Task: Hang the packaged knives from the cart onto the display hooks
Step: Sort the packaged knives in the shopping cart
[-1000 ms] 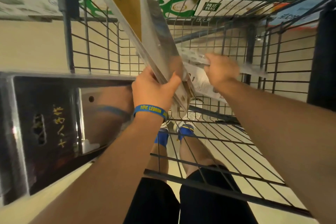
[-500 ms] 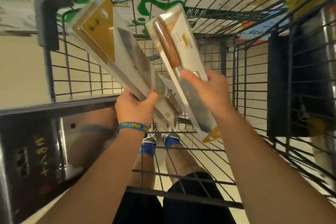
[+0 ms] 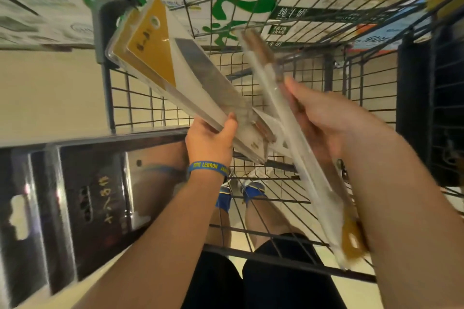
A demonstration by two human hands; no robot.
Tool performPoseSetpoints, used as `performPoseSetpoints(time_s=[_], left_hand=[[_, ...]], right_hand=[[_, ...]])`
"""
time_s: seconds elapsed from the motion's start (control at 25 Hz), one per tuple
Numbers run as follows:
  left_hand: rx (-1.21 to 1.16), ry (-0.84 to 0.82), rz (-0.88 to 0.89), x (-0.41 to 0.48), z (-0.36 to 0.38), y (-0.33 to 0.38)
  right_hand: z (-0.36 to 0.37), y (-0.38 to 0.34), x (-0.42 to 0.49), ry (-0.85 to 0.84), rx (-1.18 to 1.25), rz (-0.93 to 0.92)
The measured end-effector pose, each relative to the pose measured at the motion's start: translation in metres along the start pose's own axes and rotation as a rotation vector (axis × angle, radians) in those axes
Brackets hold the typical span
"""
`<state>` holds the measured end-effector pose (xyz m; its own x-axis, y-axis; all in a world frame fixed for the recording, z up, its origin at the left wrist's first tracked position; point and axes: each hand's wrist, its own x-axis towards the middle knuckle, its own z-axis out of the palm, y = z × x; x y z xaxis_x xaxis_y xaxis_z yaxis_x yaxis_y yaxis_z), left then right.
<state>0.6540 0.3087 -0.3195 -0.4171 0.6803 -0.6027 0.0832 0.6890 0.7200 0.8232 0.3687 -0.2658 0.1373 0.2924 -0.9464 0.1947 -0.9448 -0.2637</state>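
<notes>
My left hand [image 3: 210, 139], with a blue wristband, grips the lower end of a stack of clear packaged knives with a yellow card [image 3: 160, 57], tilted up to the left over the wire cart [image 3: 313, 268]. My right hand [image 3: 324, 118] grips a second packaged knife with a brown wooden handle [image 3: 283, 108], blurred, turned nearly edge-on and slanting from upper left to lower right. The two packages cross near my hands. No display hooks are in view.
A dark packaged cleaver with gold characters [image 3: 100, 198] lies at the left by the cart's edge. Stacked milk cartons with green print [image 3: 226, 0] stand beyond the cart. The cart's dark side panel [image 3: 426, 108] rises at the right. My legs and blue shoes show through the wire floor.
My right hand has lifted the wooden-handled package out of the cart and turned it edge-on. My left hand has kept its hold on the yellow-card stack while the view tilted.
</notes>
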Motion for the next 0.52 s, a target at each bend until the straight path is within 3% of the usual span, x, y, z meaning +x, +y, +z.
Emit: performPoseSetpoints(time_s=[0.2,0.28,0.4,0.48,0.52], left_hand=[[0.096,-0.059,0.081,-0.007,-0.002,0.007],[0.208,-0.116,0.110,-0.008,0.000,0.009],[0.384,-0.227,0.141,-0.013,0.001,0.014],[0.410,-0.234,0.121,-0.011,0.000,0.013],[0.384,-0.220,0.026,-0.006,0.002,0.011]], right_hand=[[0.017,0.040,0.000,-0.040,0.863,0.189],[0.036,0.046,0.003,-0.055,0.931,0.230],[0.055,0.042,0.011,-0.145,0.573,0.186],[0.057,0.032,0.022,-0.072,0.108,0.174],[0.054,0.030,0.025,-0.002,-0.200,0.130]])
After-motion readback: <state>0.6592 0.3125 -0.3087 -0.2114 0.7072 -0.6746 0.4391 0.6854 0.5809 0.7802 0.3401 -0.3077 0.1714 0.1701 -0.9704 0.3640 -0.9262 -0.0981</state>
